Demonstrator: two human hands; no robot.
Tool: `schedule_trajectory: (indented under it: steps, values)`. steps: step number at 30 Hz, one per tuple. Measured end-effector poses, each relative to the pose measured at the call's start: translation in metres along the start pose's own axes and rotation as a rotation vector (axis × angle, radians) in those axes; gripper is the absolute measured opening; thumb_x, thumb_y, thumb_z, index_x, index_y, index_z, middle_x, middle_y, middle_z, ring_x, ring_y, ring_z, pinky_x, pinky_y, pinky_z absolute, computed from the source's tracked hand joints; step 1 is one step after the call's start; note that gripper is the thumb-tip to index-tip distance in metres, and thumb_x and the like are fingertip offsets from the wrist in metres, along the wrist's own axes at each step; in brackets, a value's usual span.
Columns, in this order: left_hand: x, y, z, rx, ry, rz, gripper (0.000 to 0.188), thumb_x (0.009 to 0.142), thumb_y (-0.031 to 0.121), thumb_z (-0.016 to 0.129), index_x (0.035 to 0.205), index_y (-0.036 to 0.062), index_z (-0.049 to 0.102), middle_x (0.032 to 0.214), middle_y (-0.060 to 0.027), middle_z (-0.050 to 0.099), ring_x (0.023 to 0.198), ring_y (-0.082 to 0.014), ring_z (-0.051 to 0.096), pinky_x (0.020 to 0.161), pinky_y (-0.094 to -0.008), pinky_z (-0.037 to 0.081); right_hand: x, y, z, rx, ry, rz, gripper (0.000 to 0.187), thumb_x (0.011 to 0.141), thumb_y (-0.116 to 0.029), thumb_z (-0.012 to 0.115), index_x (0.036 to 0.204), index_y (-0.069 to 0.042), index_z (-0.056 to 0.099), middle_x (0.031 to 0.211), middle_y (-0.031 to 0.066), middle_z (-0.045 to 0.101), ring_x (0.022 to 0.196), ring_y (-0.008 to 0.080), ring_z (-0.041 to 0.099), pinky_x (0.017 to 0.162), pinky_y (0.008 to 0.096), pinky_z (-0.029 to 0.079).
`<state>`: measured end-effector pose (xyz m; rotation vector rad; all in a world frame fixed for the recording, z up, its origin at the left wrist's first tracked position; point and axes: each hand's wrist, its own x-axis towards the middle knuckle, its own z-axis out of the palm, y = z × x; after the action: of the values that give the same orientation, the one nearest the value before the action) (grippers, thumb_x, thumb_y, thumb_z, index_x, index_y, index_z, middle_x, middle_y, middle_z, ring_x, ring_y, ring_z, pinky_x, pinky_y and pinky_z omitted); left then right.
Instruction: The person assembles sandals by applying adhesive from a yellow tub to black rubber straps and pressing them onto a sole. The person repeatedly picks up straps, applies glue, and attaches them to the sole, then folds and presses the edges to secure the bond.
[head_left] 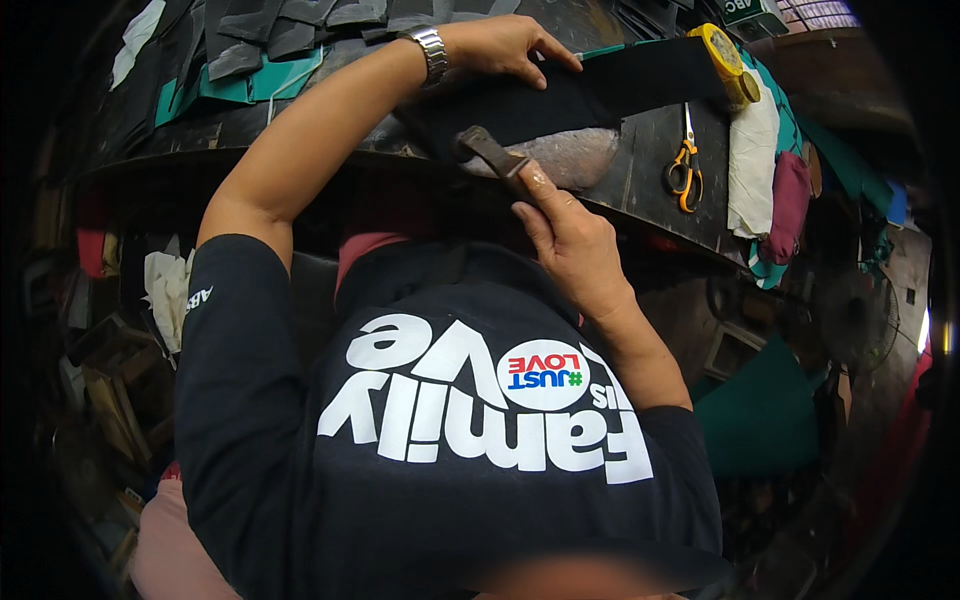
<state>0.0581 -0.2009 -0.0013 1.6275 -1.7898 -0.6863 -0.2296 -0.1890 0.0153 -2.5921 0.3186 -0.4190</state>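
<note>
My right hand is closed around a hammer, its dark metal head over the near edge of a black strip of material. Under the strip lies a rounded, grey-brown stone slab at the table's near edge. My left hand, a metal watch on its wrist, bends over the strip's far edge, thumb and forefinger against it. The other left fingers are mostly hidden. Another black strip part runs on to the right, toward a yellow roll.
Orange-handled scissors lie on the dark table, right of the stone. Several cut black pieces and green material cover the far left. White cloth and maroon cloth hang at the right edge. A fan stands lower right.
</note>
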Motion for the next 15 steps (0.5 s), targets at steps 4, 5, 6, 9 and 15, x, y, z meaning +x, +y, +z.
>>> schedule_trajectory:
  steps: [4,5,6,9,15]
  values:
    - [-0.001,0.004,-0.004,-0.048,-0.068,-0.051,0.049,0.089,0.008,0.071,0.137,0.0173,0.064,0.135,-0.0124,0.065,0.117,-0.0271,0.066,0.104,-0.0379,0.052,0.021,0.001,0.004,-0.025,0.042,-0.002,0.048,0.099,-0.028,0.063,0.146,-0.026,0.052,0.082,0.0164,0.067,0.068,0.0378,0.068,0.059,0.0481,0.054]
    - [0.000,0.004,-0.006,-0.007,-0.071,-0.053,0.048,0.091,0.008,0.070,0.137,0.0172,0.064,0.135,-0.0124,0.065,0.115,-0.0269,0.067,0.102,-0.0370,0.053,0.028,0.003,0.006,-0.027,0.037,0.005,0.048,0.099,-0.029,0.062,0.146,-0.026,0.052,0.082,0.0166,0.067,0.068,0.0382,0.068,0.059,0.0484,0.054]
    - [0.001,0.005,-0.007,0.016,-0.077,-0.026,0.047,0.092,0.008,0.069,0.137,0.0171,0.064,0.135,-0.0125,0.065,0.113,-0.0267,0.068,0.101,-0.0360,0.055,0.034,0.005,0.008,-0.041,0.038,0.006,0.048,0.099,-0.029,0.062,0.146,-0.026,0.051,0.082,0.0168,0.067,0.068,0.0386,0.068,0.059,0.0487,0.054]
    - [0.006,0.006,-0.011,0.036,-0.072,0.050,0.045,0.094,0.006,0.066,0.138,0.0165,0.063,0.134,-0.0134,0.066,0.109,-0.0253,0.070,0.097,-0.0335,0.056,0.046,0.009,0.018,-0.081,0.030,0.042,0.048,0.100,-0.033,0.060,0.146,-0.027,0.050,0.083,0.0174,0.068,0.071,0.0400,0.068,0.060,0.0496,0.054]
    - [-0.002,0.011,-0.010,-0.014,-0.101,-0.044,0.047,0.092,0.003,0.067,0.136,0.0161,0.064,0.138,-0.0126,0.063,0.119,-0.0279,0.065,0.109,-0.0353,0.048,0.030,0.004,0.009,0.002,0.080,0.064,0.048,0.099,-0.031,0.061,0.146,-0.027,0.050,0.089,0.0167,0.070,0.078,0.0397,0.069,0.067,0.0482,0.055]
